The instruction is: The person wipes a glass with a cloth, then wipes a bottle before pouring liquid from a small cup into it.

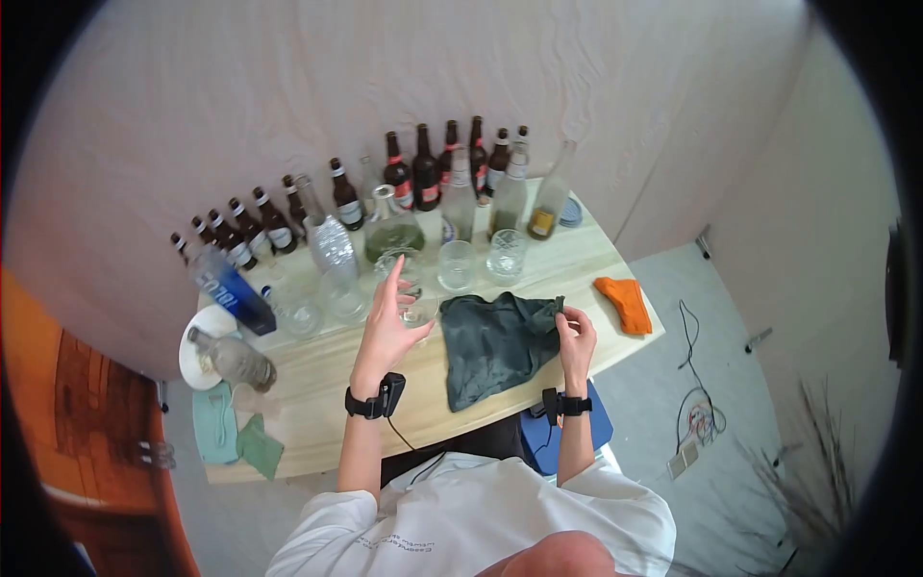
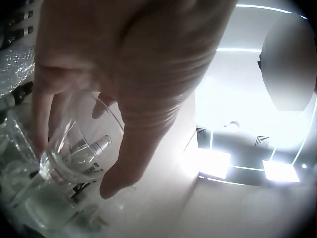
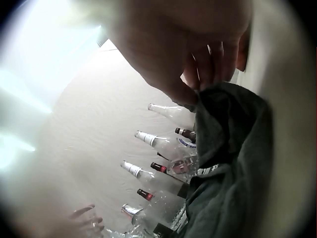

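Observation:
In the head view my left hand (image 1: 385,332) is at the middle of the table, fingers and thumb curved round a clear drinking glass (image 1: 417,312). The left wrist view shows the glass (image 2: 74,144) between thumb and fingers, its rim towards the palm. My right hand (image 1: 576,337) pinches the upper right corner of a dark green cloth (image 1: 495,351) between thumb and fingers. Most of the cloth lies spread on the table; the right wrist view shows the cloth (image 3: 228,144) hanging in folds from the fingertips.
Behind the hands stand clear glasses (image 1: 457,266), a decanter with green liquid (image 1: 394,238) and several brown bottles (image 1: 425,173). A blue-labelled bottle (image 1: 231,293), white bowl (image 1: 192,365) and teal cloth (image 1: 214,423) are at the left. An orange cloth (image 1: 625,306) lies near the right edge.

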Demonstrator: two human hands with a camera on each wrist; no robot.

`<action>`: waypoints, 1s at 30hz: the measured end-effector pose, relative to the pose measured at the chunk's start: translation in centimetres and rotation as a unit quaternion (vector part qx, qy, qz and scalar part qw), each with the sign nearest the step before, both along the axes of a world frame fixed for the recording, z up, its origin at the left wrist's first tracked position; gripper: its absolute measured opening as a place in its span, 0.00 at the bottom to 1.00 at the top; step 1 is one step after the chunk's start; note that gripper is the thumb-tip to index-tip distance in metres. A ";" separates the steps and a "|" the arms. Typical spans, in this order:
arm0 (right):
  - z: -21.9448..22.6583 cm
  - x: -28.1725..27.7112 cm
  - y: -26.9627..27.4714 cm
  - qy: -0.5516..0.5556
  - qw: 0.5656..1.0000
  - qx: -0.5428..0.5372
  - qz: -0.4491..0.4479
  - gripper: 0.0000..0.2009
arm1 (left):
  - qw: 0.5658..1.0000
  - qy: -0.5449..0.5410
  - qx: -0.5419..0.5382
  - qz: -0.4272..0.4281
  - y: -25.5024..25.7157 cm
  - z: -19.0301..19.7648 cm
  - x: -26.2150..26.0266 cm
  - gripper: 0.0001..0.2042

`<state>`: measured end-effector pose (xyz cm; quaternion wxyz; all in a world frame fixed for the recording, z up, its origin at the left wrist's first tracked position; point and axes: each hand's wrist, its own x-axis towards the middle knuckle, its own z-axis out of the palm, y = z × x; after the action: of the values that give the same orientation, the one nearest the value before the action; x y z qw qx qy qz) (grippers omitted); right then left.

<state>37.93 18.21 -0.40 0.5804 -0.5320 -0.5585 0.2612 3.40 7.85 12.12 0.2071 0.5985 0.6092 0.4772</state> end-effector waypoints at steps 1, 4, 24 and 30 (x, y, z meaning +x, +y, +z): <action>1.4 -1.5 -0.7 0.008 1.000 -0.005 0.021 0.11 | 1.000 -0.007 -0.001 0.016 -0.8 -0.5 -0.8 0.58; 5.4 -6.2 -3.3 0.026 0.996 -0.020 0.085 0.10 | 0.998 -0.028 -0.003 0.062 -3.1 -2.2 -2.9 0.58; 6.1 -20.1 -8.9 0.037 0.944 -0.105 0.309 0.10 | 0.996 -0.006 0.030 0.088 -6.5 -5.2 -3.0 0.51; 5.7 -20.5 -8.5 0.087 0.930 -0.147 0.325 0.12 | 0.994 0.022 0.024 0.109 -7.3 -4.0 -3.4 0.51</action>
<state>17.43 9.74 5.27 0.4251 -0.3759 -0.6039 0.5598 0.01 0.52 8.12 0.1260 0.5438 0.6636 0.4980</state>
